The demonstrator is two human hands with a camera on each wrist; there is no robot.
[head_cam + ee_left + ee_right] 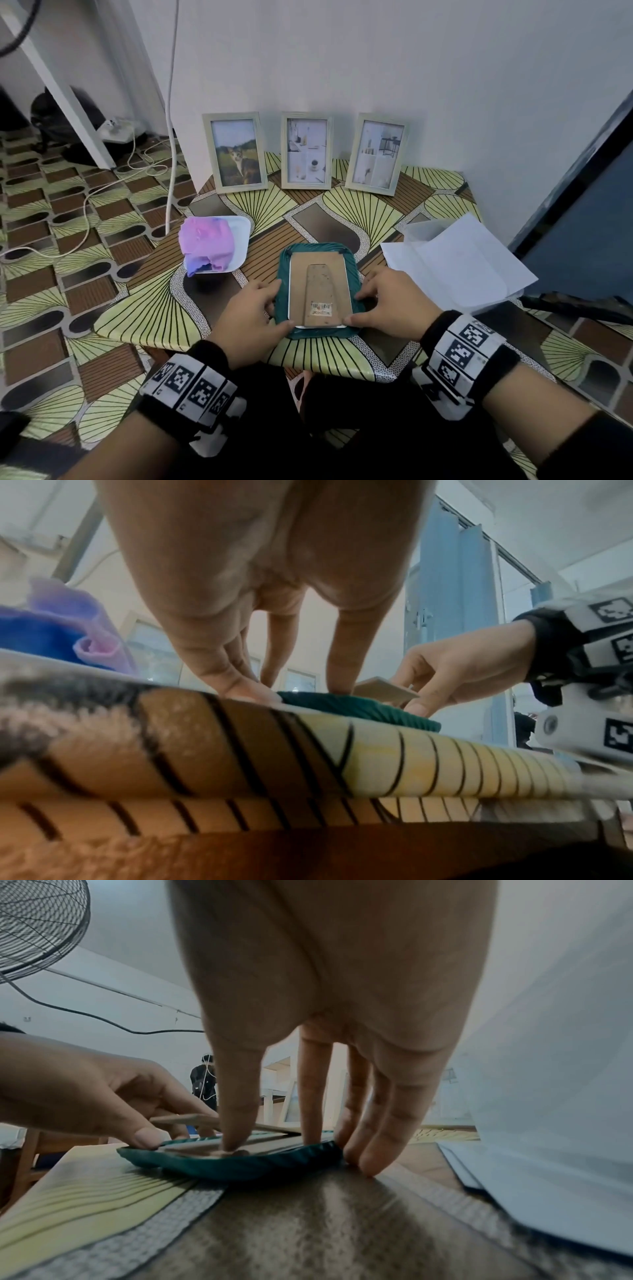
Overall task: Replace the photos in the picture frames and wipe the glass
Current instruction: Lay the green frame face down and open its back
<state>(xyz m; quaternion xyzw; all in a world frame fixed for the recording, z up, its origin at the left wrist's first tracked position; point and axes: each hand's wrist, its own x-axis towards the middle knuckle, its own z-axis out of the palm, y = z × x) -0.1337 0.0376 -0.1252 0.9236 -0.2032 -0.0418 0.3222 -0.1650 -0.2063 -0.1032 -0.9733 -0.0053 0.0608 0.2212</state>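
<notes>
Wristbands (193,387) printed with black-and-white markers fill the bottom of the head view, one on each forearm. Just above them, at lower centre, the left hand (251,317) and the right hand (394,308) flank a green picture frame (284,274) lying face down on the patterned bench (154,308). Left fingers (240,685) are spread, their tips pressing the frame's left edge, the thumb laid along its near corner. Right fingers (236,1123) are likewise apart: the thumb presses down on the near right corner of the brown backing board (318,253), the others rest along the frame's right side with tips on the bench top. Neither hand is curled round anything. A tapered cardboard stand (323,294) bearing a barcode sticker (321,307) lies on the backing; in both wrist views its free end stands slightly raised. Left of centre in the head view, a white dish (239,236) holds a crumpled pink and purple cloth (209,243). At right of centre, loose white sheets (472,260) overlap a clear plastic tray (421,229). Farther up, across the middle of the picture, three pale frames stand against the white wall (411,68): the left frame (235,152) shows a cat, the middle frame (306,150) and the right frame (376,158) show pale interior scenes. At upper left, white cables (169,137) trail over the patterned floor (51,205) towards a dark fan base (61,113).
</notes>
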